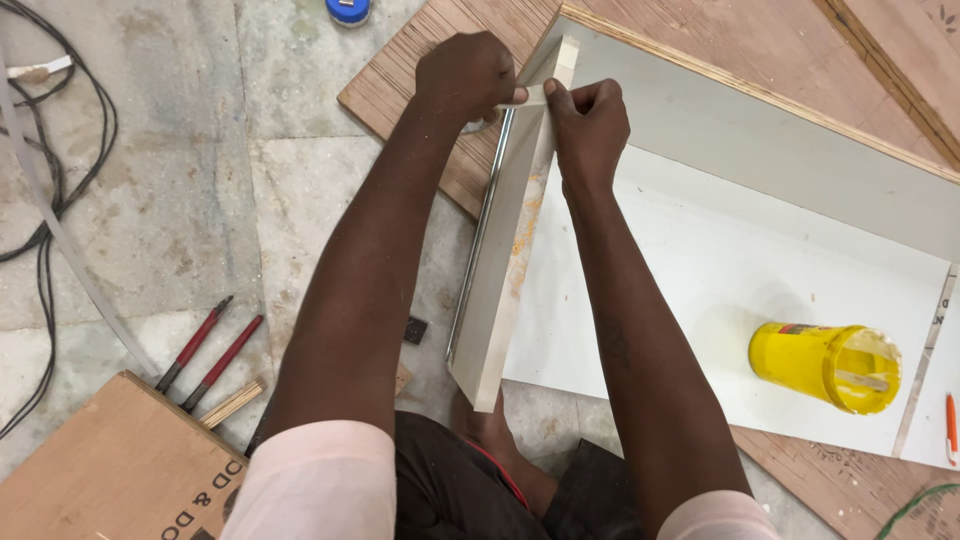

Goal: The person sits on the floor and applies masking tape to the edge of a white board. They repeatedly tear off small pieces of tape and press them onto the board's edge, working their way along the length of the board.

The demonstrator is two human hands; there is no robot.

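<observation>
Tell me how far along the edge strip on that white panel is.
Done: orange glue smears show on the panel edge. In hand: the left hand and right hand pinch a pale strip at the panel's far end. Left: the edge nearer the person looks bare.

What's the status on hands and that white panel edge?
Left hand and right hand both pinching a pale strip at the far end of the upright white panel. Yellow tub lies apart. Nothing blocking.
</observation>
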